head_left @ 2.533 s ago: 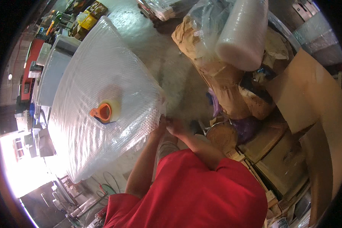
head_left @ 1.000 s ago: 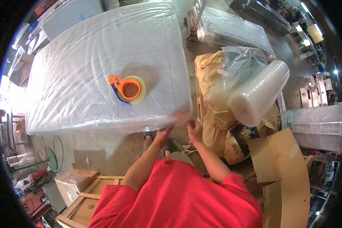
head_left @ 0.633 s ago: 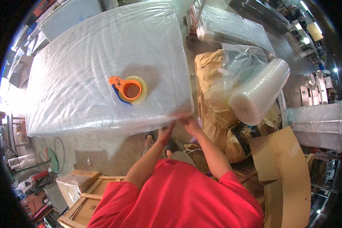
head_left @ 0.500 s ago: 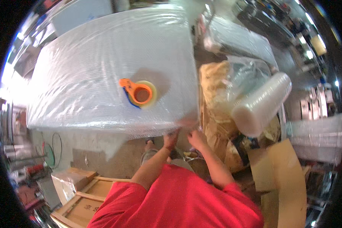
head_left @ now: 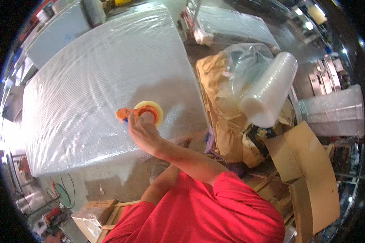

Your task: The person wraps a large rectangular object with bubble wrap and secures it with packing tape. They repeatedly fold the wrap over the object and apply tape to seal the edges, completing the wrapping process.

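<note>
My right hand reaches across to an orange tape dispenser lying on the large bubble-wrapped block. The fingers are closed on the dispenser near its handle, beside a roll of clear yellowish tape fitted to it. A small blue part shows under the fingers. My left hand is at the near right part of the wrapped block, close to its edge. The right forearm crosses over the left one, and the left fingers are mostly hidden.
To the right, a big roll of bubble wrap leans on brown paper and clear plastic. A bent cardboard sheet stands at lower right. Another wrapped item lies beyond. A box sits at lower left.
My right hand has left the block's near edge and moved forward and left onto the tape dispenser. The left hand stays near the edge. The view has shifted and turned.
</note>
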Demonstrator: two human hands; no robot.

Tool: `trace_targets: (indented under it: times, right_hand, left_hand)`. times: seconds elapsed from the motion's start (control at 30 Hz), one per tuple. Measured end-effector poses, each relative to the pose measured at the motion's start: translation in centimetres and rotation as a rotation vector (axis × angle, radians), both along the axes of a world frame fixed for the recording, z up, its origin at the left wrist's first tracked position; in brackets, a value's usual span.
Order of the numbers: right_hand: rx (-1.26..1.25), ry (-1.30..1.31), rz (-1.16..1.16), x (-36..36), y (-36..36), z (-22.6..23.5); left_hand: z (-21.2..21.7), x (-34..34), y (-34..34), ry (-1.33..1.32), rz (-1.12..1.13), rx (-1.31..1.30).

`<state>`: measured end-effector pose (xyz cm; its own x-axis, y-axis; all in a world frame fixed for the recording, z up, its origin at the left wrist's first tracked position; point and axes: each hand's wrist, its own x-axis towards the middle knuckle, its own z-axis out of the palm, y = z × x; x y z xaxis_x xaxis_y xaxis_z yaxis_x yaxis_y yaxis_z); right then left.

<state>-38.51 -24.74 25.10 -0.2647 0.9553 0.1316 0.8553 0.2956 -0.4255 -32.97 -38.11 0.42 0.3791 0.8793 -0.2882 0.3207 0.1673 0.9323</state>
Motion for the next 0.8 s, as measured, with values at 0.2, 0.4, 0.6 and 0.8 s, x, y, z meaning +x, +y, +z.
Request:
trace_targets:
  times: [0.2,0.4,0.6,0.8]
  right_hand:
    - [0.001,0.556,-0.337,14.5,-13.7,2.1]
    - [0.345,0.631,-0.587,17.6,-21.3,-5.3]
    - [0.470,0.601,-0.639,15.5,-21.6,-14.6]
    - [0.602,0.609,-0.548,15.6,-21.4,-17.0]
  left_hand:
    - [0.3,-2.9,1.1,0.489,-0.425,0.131]
    - [-0.9,-3.4,2.2,0.352,-0.277,0.092]
    - [0.6,-3.3,1.4,0.089,-0.104,-0.064]
    - [14.3,-5.9,1.2,0.384,-0.495,-0.029]
